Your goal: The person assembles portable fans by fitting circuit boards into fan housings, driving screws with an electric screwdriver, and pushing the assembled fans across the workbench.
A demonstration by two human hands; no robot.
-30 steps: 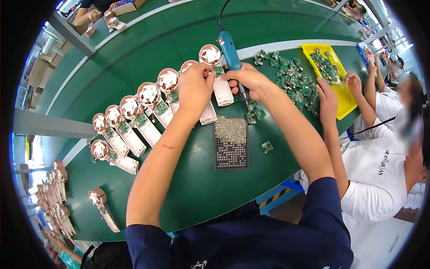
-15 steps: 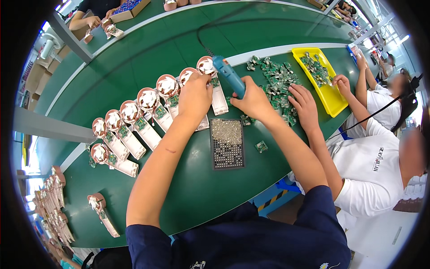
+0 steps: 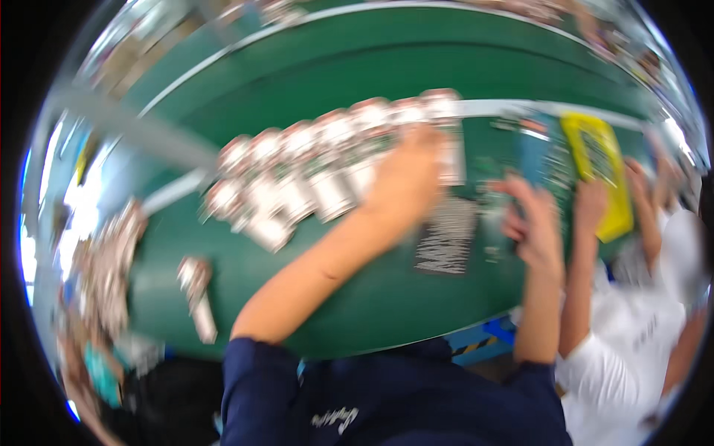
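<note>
The picture is smeared by motion. My left hand [image 3: 416,160] lies over the right end of a row of housings [image 3: 327,141] with round pinkish-brown heads and flat pale handles; its fingertips are too blurred to read. My right hand [image 3: 535,219] is raised right of the row, with fingers apart. A blue-green electric screwdriver [image 3: 533,149] stands just beyond that hand's fingers; whether they touch is blurred. Between my hands is a dark screw tray [image 3: 445,245] of small metal screws. Loose green circuit boards [image 3: 487,167] lie around the screwdriver.
A yellow tray [image 3: 621,215] of boards stands at the right, beside a co-worker's hands [image 3: 591,201]. One separate housing [image 3: 198,297] lies at the left front, and more housings [image 3: 111,267] are piled at the far left. A grey post [image 3: 141,126] crosses the upper left.
The whole view has shifted, so things sit further right. My right hand and the screwdriver have moved right, away from the row, and the fingers have spread. My left hand stays over the row's right end.
</note>
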